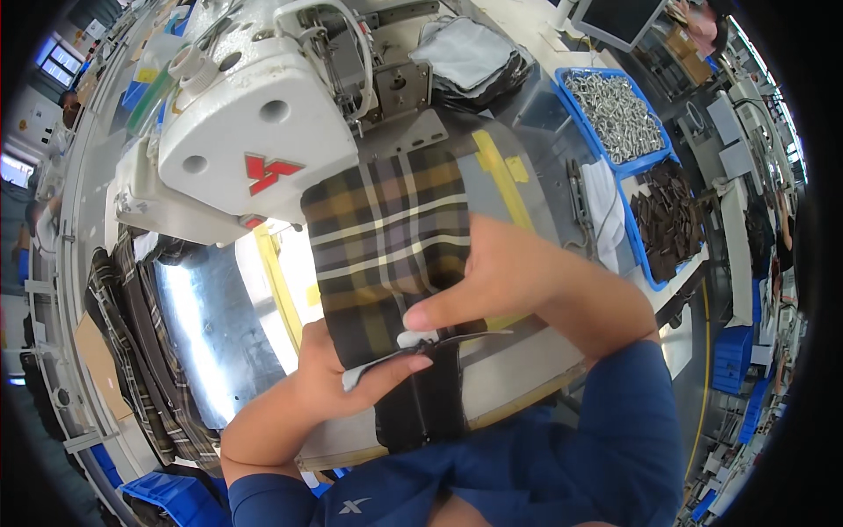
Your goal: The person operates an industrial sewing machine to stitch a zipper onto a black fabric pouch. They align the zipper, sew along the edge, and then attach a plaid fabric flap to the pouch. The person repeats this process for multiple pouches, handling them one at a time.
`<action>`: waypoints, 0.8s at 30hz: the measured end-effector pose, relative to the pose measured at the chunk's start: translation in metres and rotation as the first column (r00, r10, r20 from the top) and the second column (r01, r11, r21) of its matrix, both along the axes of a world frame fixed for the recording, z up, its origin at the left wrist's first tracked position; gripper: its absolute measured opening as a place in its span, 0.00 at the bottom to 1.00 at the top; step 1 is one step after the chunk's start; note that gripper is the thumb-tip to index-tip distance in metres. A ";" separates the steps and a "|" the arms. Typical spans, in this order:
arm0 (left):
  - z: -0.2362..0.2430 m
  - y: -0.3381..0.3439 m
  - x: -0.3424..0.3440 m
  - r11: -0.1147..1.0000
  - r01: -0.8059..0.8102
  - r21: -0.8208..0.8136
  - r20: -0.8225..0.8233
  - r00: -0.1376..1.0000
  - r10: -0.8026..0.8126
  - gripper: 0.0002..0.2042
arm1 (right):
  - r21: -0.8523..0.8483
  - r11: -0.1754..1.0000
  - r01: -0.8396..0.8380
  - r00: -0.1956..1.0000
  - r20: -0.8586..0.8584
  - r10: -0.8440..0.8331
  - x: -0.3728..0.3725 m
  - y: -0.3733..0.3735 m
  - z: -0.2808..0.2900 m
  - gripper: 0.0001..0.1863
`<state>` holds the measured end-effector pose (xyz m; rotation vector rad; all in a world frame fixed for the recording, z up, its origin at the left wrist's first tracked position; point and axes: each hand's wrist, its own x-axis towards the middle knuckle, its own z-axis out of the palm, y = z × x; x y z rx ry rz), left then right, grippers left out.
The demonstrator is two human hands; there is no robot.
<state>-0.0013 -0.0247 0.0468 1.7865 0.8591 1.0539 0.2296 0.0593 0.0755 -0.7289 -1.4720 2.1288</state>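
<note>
A plaid fabric piece [386, 233] in brown, olive and white lies in front of the white sewing machine [263, 132], its far end on the machine's bed. My right hand [492, 272] grips its right side, thumb on top near the front edge. At the near left corner, my left hand [351, 373] pinches the folded edge, where a pale underside shows. Between my thumbs is a small white scrap [417, 337]. Below it, a dark strip [421, 404] hangs over the table's front edge toward my lap. The fingers under the cloth are hidden.
Blue trays on the right hold small silvery metal parts [615, 114] and dark brown strips [663, 215]. Scissors [577, 198] and a white cloth [606, 211] lie beside them. Stacked fabric pieces [474, 57] stand behind the machine; more plaid pieces [154, 351] hang at left.
</note>
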 end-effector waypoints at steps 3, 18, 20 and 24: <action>0.000 -0.001 -0.005 0.998 -0.017 0.061 -0.071 0.997 0.021 0.13 | 0.019 0.999 0.025 0.998 0.050 -0.026 0.001 -0.003 0.011 0.32; -0.004 -0.005 -0.016 0.792 -0.255 0.555 -0.090 0.928 0.362 0.16 | 0.631 0.776 0.016 0.978 0.152 -0.144 -0.007 -0.021 -0.014 0.26; -0.013 -0.013 -0.020 0.606 -0.323 0.726 -0.026 0.869 0.495 0.17 | 0.697 0.717 -0.022 0.971 0.185 -0.150 -0.009 -0.020 -0.014 0.24; 0.014 -0.012 -0.016 0.454 0.154 0.878 -0.403 0.749 0.526 0.10 | 0.717 0.697 -0.013 0.965 0.193 -0.180 -0.011 -0.023 -0.016 0.21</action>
